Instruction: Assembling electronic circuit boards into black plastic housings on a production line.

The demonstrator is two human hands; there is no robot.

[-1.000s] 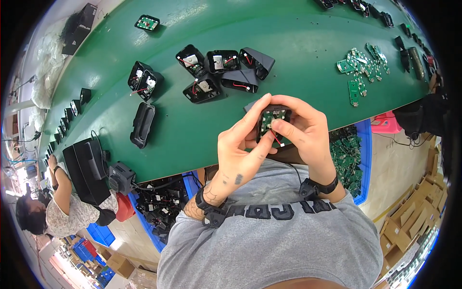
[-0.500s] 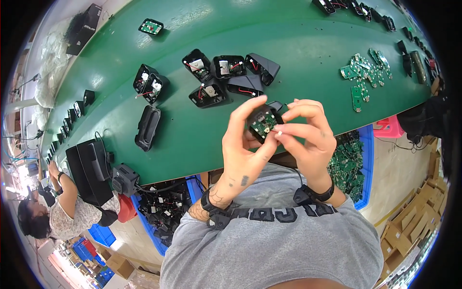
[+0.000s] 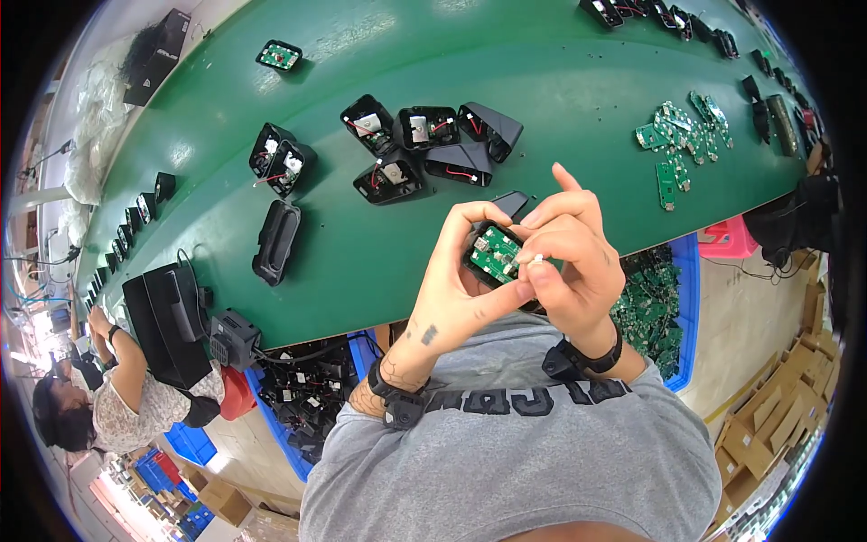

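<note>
The left hand (image 3: 456, 291) is clamped around a small black housing (image 3: 476, 271), its fingers curled along the far side and its thumb along the near side. The housing is held above the near edge of the green desk (image 3: 361, 271), in front of the person's torso, with its open face turned up. A green circuit board (image 3: 495, 256) is seated in this opening. The right hand (image 3: 582, 257) is at the right side of the housing; its thumb and index finger are together on a small white connector (image 3: 539, 258) beside the board. Any lead behind the connector is hidden by the fingers.

A flat black part (image 3: 511, 203) lies on the desk just beyond the hands. Farther out, a cluster of five open black enclosures (image 3: 388, 178) is grouped, several showing red leads with white plugs. To its left are two adjoining open cases (image 3: 282, 161), with an elongated black shell (image 3: 276, 242) nearer the person. A board-fitted case (image 3: 278, 56) is located at the far left of the desk, well apart from the others. Loose circuit boards (image 3: 668, 185) are heaped to the right. Below the near edge, a blue bin (image 3: 689, 312) at right contains further boards.
</note>
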